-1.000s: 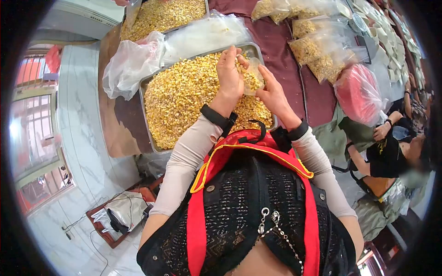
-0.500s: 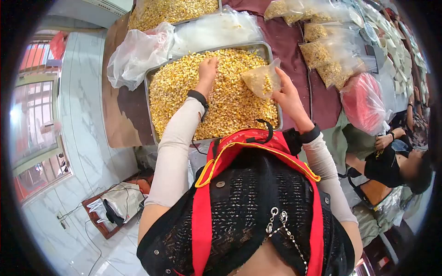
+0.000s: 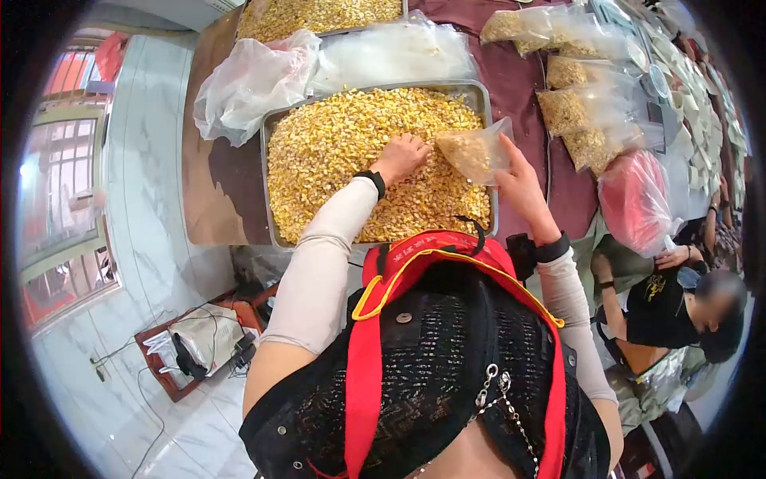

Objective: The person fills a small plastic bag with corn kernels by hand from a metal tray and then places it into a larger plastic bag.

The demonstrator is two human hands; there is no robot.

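Note:
A metal tray [image 3: 268, 184] in front of me is heaped with yellow corn kernels [image 3: 327, 136]. My left hand [image 3: 403, 157] lies low on the heap, fingers curled down into the kernels, and its fingertips are hidden. Just to its right, my right hand [image 3: 523, 180] pinches the edge of a clear plastic bag [image 3: 477, 156] between thumb and fingers. The bag lies tilted over the tray's right side, its lower part touching the kernels. Some kernels show in or through the bag.
Behind the tray lie a crumpled plastic bag [image 3: 255, 84] and a stack of flat clear bags [image 3: 391, 60]. Another corn tray [image 3: 319, 14] stands beyond. Filled bags [image 3: 570, 112] and a red bundle in plastic [image 3: 634, 199] are on the right, near a seated person [image 3: 662, 299].
My left hand has moved from the heap's far middle rightward and nearer me, close to the plastic bag. My right hand still holds the bag. The whole view has shifted slightly.

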